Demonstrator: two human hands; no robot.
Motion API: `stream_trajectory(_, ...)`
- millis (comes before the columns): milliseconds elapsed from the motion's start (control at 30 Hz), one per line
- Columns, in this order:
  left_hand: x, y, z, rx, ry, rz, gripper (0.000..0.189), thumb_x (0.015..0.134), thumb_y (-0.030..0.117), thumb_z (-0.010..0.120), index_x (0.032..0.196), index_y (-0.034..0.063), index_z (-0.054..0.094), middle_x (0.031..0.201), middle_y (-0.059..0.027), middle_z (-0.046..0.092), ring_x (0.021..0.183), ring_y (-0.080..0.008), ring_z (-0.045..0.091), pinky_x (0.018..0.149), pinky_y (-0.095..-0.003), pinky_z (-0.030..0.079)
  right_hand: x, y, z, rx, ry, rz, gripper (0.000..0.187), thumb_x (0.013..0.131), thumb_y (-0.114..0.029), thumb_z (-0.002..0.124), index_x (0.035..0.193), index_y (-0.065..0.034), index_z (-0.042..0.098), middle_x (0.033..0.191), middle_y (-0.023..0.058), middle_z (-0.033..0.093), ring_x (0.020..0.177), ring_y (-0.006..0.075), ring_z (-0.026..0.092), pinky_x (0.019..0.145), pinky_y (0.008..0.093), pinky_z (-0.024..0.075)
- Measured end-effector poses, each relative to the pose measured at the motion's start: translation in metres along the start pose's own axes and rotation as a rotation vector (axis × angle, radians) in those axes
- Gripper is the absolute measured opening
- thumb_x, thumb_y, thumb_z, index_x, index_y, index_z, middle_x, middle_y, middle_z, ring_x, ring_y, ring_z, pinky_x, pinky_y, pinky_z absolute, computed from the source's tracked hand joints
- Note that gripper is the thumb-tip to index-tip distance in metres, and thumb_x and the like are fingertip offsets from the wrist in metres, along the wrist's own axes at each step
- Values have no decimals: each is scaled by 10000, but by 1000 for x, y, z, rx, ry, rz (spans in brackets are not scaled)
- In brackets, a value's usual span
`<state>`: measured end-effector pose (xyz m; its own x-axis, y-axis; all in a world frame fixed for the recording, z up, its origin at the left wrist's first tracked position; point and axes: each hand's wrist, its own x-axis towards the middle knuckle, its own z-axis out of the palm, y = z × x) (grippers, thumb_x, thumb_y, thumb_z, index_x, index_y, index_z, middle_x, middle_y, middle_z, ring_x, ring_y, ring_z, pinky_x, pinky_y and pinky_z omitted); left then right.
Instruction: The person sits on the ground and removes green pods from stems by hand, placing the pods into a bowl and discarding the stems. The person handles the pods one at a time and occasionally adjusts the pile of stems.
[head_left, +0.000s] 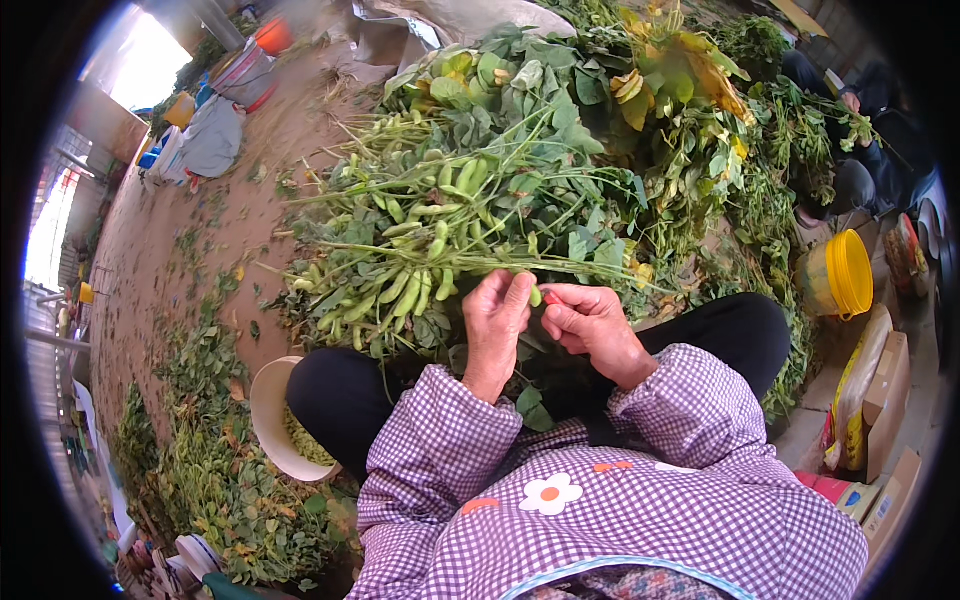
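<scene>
My left hand (496, 322) pinches a green soybean pod (535, 296) between thumb and fingers, just below the stems of the pod-laden soybean plants (409, 281). Close on its right is my right hand (592, 322), its fingers closed around a small red thing (551, 298) near the pod; what it is cannot be told. The plants lie in a large leafy heap in front of my crossed legs. A white bucket (266, 397) with green pods or beans inside leans tilted beside my left knee.
Stripped leafy stalks (225, 487) cover the floor at the left. A yellow bucket (847, 274) lies tipped at the right, near cardboard boxes (889, 405). Another person's hand (853, 103) is at the upper right by the plants. Buckets (244, 79) and a grey sack (212, 136) stand upper left.
</scene>
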<state>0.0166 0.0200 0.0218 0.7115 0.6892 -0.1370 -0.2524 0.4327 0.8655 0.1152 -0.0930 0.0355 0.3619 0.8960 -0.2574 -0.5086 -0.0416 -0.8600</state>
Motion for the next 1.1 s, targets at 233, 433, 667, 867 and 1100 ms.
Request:
stream_trajectory(233, 1, 3, -14, -164, -102, -136, 187, 912, 209, 544, 833, 40, 560, 677, 17, 510, 478, -64, 401, 422, -202, 276, 4, -13, 8, -240, -42, -6, 195, 862, 1, 527, 1008, -18, 654, 665, -50, 524, 532, 21, 406, 466, 173, 312)
stream_trajectory(433, -1, 13, -3, 157, -70, -89, 128, 826, 115, 682, 800, 30, 590, 620, 9, 552, 499, -47, 501, 392, -167, 302, 6, -7, 4, -599, 80, -331, 251, 855, 46, 519, 1079, 7, 626, 683, -21, 539, 613, 57, 470, 565, 208, 409)
stream_trajectory(667, -2, 10, -7, -109, -139, -122, 172, 895, 109, 582, 1029, 3, 601, 791, -41, 623, 559, -96, 579, 396, -171, 371, 2, -18, 2, -121, 32, -45, 252, 907, -93, 550, 1143, -20, 600, 684, -42, 522, 524, 12, 353, 440, 158, 251)
stream_trajectory(867, -4, 4, 5, -259, -67, -144, 251, 904, 204, 591, 1082, 30, 625, 708, 14, 586, 424, -43, 425, 349, -176, 281, -1, 1, 10, -256, 173, -273, 286, 857, -87, 638, 1127, 0, 600, 745, -36, 539, 592, 32, 466, 511, 170, 392)
stream_trajectory(1100, -11, -15, 4, -301, -62, -177, 277, 937, 224, 530, 1129, 36, 597, 767, 1, 622, 448, -31, 401, 392, -164, 304, 4, 17, 12, -379, 222, -449, 149, 805, -30, 677, 939, 9, 625, 752, -21, 548, 639, 53, 502, 568, 187, 429)
